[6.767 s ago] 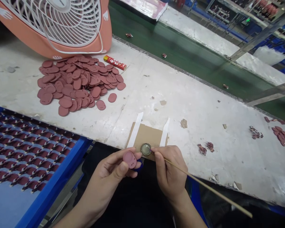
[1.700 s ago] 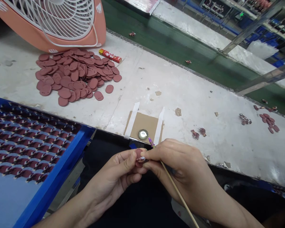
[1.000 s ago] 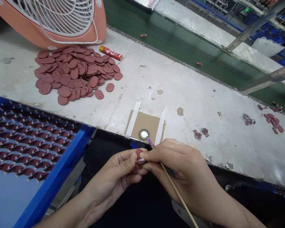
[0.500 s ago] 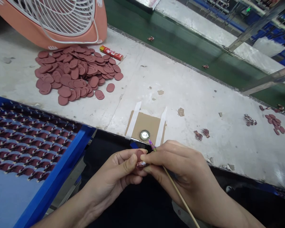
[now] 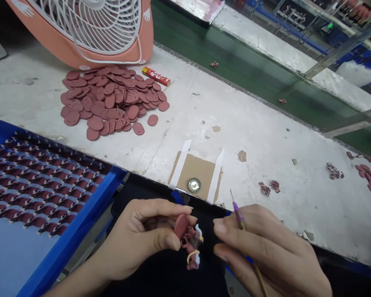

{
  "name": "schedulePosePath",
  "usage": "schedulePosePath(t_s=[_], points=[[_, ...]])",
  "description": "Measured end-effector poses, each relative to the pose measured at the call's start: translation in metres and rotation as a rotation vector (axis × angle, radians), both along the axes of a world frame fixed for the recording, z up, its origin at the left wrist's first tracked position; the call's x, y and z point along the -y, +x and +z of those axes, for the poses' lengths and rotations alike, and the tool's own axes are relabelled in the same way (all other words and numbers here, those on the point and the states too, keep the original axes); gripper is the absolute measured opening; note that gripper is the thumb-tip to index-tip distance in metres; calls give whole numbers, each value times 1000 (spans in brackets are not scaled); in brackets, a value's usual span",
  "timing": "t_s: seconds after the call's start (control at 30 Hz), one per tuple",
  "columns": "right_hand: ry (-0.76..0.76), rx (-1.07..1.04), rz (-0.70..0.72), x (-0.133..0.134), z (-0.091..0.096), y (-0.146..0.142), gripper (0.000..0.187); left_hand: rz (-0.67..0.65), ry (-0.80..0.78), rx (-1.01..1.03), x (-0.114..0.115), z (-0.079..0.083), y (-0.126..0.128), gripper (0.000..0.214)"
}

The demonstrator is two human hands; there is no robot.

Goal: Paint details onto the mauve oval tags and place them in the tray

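Observation:
My left hand [image 5: 139, 237] pinches a small figurine [image 5: 192, 244] by its dark-red oval base [image 5: 181, 226]. The figurine points sideways to the right, showing reddish-brown limbs with pale and yellowish parts. To its right, apart from it, my right hand [image 5: 266, 243] grips a thin brush [image 5: 238, 213] with a purple collar, a very fine tip and a wooden handle. Beyond both hands, a bottle cap [image 5: 194, 185] with something shiny inside rests on a piece of cardboard [image 5: 199, 167] taped down with white strips.
A heap of dark-red oval bases [image 5: 111, 99] lies before an orange fan [image 5: 117, 57], beside a red-and-yellow stick-like pack [image 5: 156, 76]. At left, a blue tray [image 5: 21, 255] holds rows of figurines. Small figure pieces [image 5: 268, 188] and several ovals [image 5: 369, 177] lie at right. Behind runs a green belt [image 5: 250, 78].
My right hand has drawn away to the right with the brush. The figurine, earlier mostly hidden between both hands, is now exposed in my left hand. The view has shifted slightly.

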State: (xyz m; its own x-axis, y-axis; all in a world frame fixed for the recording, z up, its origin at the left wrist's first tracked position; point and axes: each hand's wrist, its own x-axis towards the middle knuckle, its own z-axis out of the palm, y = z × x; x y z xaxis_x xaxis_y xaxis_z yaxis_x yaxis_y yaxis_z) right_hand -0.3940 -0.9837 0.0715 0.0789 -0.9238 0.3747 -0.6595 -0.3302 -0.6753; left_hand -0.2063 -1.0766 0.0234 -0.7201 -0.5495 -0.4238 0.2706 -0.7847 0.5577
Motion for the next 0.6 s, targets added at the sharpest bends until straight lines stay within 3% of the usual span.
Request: schedulePosePath(t_s=[0.47, 0.53, 0.6], points=[[-59, -104, -9, 18, -19, 12, 17, 9, -86, 45, 6, -6, 1, 30], [-125, -134, -57, 21, -22, 14, 18, 126, -191, 115, 4, -12, 1, 34], [-207, -203, -121, 24, -25, 17, 22, 331, -311, 218, 0, -16, 1, 35]])
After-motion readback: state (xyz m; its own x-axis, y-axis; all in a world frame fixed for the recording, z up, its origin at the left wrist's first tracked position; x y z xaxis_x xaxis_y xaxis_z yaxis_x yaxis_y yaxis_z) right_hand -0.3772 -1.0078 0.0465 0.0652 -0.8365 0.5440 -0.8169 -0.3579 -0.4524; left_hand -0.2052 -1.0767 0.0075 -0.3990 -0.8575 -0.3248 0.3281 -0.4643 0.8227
